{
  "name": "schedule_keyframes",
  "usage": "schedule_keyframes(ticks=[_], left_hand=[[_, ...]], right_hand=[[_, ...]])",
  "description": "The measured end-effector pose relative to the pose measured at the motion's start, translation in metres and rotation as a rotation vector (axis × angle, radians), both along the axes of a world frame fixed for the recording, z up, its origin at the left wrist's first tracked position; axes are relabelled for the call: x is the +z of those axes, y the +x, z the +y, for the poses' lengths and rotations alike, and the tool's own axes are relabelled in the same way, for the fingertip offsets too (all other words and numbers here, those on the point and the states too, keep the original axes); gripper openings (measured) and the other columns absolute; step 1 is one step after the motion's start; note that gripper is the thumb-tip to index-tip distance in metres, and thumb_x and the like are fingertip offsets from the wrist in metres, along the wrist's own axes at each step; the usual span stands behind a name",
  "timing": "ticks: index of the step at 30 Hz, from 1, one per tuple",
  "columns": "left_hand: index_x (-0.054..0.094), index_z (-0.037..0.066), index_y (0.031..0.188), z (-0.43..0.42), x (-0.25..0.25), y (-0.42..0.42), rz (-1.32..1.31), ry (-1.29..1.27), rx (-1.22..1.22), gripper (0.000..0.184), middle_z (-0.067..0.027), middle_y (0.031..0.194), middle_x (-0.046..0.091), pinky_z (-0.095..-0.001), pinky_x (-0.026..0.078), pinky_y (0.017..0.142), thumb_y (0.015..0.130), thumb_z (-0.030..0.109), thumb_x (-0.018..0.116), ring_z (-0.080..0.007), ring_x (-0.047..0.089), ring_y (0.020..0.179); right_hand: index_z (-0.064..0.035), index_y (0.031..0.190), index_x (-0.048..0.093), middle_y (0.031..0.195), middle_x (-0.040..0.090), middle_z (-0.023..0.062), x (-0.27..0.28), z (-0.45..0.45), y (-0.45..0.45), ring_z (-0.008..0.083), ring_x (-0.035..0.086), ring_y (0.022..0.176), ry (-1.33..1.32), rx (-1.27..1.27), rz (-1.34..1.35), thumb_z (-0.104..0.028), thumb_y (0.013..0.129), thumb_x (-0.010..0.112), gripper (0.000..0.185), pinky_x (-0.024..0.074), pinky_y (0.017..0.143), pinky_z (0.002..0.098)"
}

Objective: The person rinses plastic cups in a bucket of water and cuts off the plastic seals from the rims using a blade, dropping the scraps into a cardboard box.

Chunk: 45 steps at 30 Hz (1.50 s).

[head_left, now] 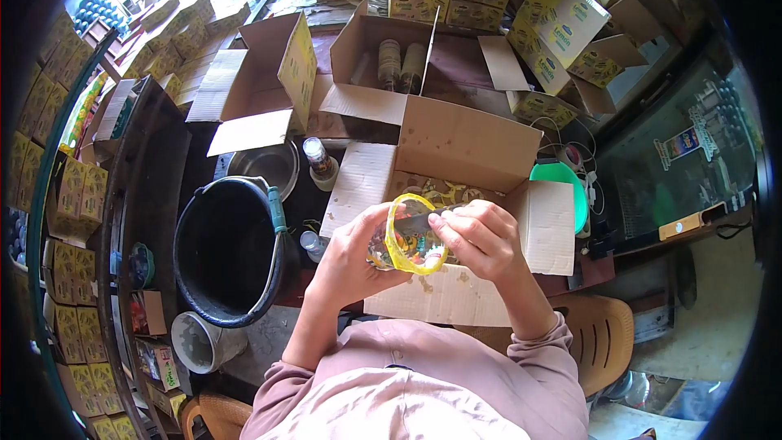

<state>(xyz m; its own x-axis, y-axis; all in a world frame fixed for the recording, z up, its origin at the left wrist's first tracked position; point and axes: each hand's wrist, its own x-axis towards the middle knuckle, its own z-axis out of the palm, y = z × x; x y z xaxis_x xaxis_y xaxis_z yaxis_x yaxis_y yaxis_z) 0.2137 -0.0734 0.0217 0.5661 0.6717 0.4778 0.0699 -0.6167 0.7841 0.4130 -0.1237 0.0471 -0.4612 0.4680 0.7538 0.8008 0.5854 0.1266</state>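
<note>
In the head view my left hand (352, 254) is wrapped round the side of a clear plastic container (380, 246) with a bright yellow rim. Its round mouth is tilted toward me, and small multicoloured bits show inside. My right hand (481, 238) grips a dark flat blade, likely a knife (417, 223), which lies across the mouth near the rim. The knife's handle is hidden in my fingers. Both hands are above an open cardboard box (464, 134) with yellow scraps (444, 193) at its bottom.
A large black bucket (228, 257) stands left, with a grey bucket (204, 342) below it. Near the box are a metal bowl (265, 169), a jar (320, 165) and a green basin (562, 183). Another open box (366, 49) holds two stacks of cups (401, 65).
</note>
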Motion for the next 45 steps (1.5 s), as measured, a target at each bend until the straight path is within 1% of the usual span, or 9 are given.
schedule_keyframes(ticks=[9, 19, 22, 24, 28, 33, 37, 40, 45], left_hand=[[0.045, 0.004, 0.117, -0.001, 0.006, -0.001, 0.010, -0.021, -0.025, 0.068, -0.0147, 0.100, 0.058, -0.0318, 0.050, 0.072, 0.059, 0.016, 0.079, -0.0261, 0.062, 0.083], [0.044, 0.003, 0.117, 0.001, 0.008, 0.000, 0.000, -0.087, -0.085, 0.065, -0.0134, 0.102, 0.058, -0.0308, 0.049, 0.078, 0.061, 0.013, 0.077, -0.0239, 0.061, 0.087], [0.044, 0.002, 0.117, 0.004, 0.006, 0.002, -0.024, -0.056, -0.101, 0.064, -0.0124, 0.103, 0.058, -0.0294, 0.048, 0.078, 0.063, 0.013, 0.077, -0.0220, 0.060, 0.089], [0.044, 0.002, 0.117, 0.006, 0.004, 0.002, -0.043, -0.062, -0.110, 0.063, -0.0119, 0.102, 0.057, -0.0285, 0.047, 0.078, 0.064, 0.013, 0.076, -0.0208, 0.059, 0.090], [0.044, 0.003, 0.117, 0.010, 0.008, 0.004, -0.008, -0.144, -0.155, 0.062, -0.0119, 0.100, 0.057, -0.0269, 0.046, 0.077, 0.064, 0.013, 0.076, -0.0191, 0.058, 0.087], [0.043, 0.002, 0.116, 0.014, 0.001, 0.010, -0.082, -0.211, -0.202, 0.061, -0.0116, 0.100, 0.056, -0.0261, 0.045, 0.076, 0.065, 0.014, 0.076, -0.0160, 0.056, 0.084], [0.042, 0.002, 0.117, 0.020, -0.001, 0.012, -0.005, -0.247, -0.250, 0.062, -0.0115, 0.102, 0.054, -0.0256, 0.045, 0.075, 0.066, 0.014, 0.075, -0.0143, 0.056, 0.085], [0.041, 0.002, 0.118, 0.020, -0.001, 0.015, -0.018, -0.275, -0.281, 0.062, -0.0116, 0.104, 0.053, -0.0252, 0.046, 0.075, 0.067, 0.014, 0.075, -0.0142, 0.055, 0.086], [0.042, 0.002, 0.118, 0.023, -0.003, 0.019, -0.025, -0.296, -0.321, 0.060, -0.0109, 0.105, 0.051, -0.0258, 0.047, 0.078, 0.068, 0.012, 0.074, -0.0138, 0.054, 0.091]], right_hand=[[-0.0017, 0.085, 0.067, 0.079, 0.060, 0.0029, 0.004, 0.004, 0.003, 0.0121, 0.058, 0.074, 0.076, 0.040, -0.114, -0.007, 0.066, 0.066, 0.020, 0.0508, 0.067, 0.0261], [0.0000, 0.087, 0.067, 0.078, 0.062, 0.0042, 0.003, 0.009, 0.010, 0.0132, 0.059, 0.075, 0.088, 0.135, -0.169, -0.006, 0.067, 0.064, 0.020, 0.0518, 0.070, 0.0261], [0.0002, 0.087, 0.067, 0.078, 0.062, 0.0044, 0.004, 0.010, 0.010, 0.0136, 0.060, 0.074, 0.079, 0.141, -0.163, -0.007, 0.068, 0.064, 0.020, 0.0520, 0.069, 0.0260], [-0.0010, 0.083, 0.067, 0.074, 0.059, 0.0033, 0.004, 0.012, 0.009, 0.0133, 0.059, 0.071, 0.096, 0.148, -0.148, -0.006, 0.066, 0.067, 0.018, 0.0527, 0.066, 0.0259], [-0.0012, 0.082, 0.067, 0.072, 0.058, 0.0030, 0.003, 0.015, 0.012, 0.0131, 0.058, 0.067, 0.077, 0.167, -0.132, -0.005, 0.065, 0.068, 0.017, 0.0533, 0.064, 0.0258], [-0.0003, 0.083, 0.067, 0.074, 0.058, 0.0038, -0.003, 0.018, 0.016, 0.0136, 0.057, 0.067, 0.052, 0.170, -0.105, -0.006, 0.064, 0.068, 0.020, 0.0538, 0.063, 0.0267], [-0.0003, 0.083, 0.067, 0.077, 0.056, 0.0041, -0.007, 0.017, 0.020, 0.0144, 0.057, 0.068, 0.019, 0.164, -0.108, -0.006, 0.064, 0.068, 0.021, 0.0542, 0.064, 0.0273], [-0.0004, 0.083, 0.067, 0.074, 0.053, 0.0030, -0.008, 0.016, 0.021, 0.0146, 0.056, 0.067, 0.009, 0.160, -0.098, -0.006, 0.064, 0.068, 0.021, 0.0543, 0.064, 0.0276], [-0.0015, 0.083, 0.067, 0.073, 0.041, 0.0025, -0.013, 0.018, 0.022, 0.0143, 0.055, 0.065, 0.034, 0.153, -0.077, -0.005, 0.062, 0.069, 0.022, 0.0541, 0.062, 0.0271]])
